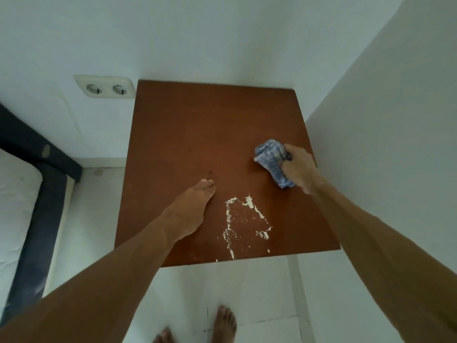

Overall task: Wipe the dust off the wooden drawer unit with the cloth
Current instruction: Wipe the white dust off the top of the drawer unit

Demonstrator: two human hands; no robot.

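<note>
The brown wooden top of the drawer unit (193,134) fills the middle of the view, seen from above; its drawers are hidden. White flaky patches (244,219) mark its near right part. My right hand (300,167) grips a crumpled blue checked cloth (270,157) and holds it against the top near the right edge. My left hand (195,204) rests flat on the wood near the middle, fingers straight and together.
White walls close in behind and on the right of the unit. A double wall socket (106,88) sits at the left. A bed with a dark frame (37,169) stands at the far left. My bare feet (222,323) are on the white tiled floor.
</note>
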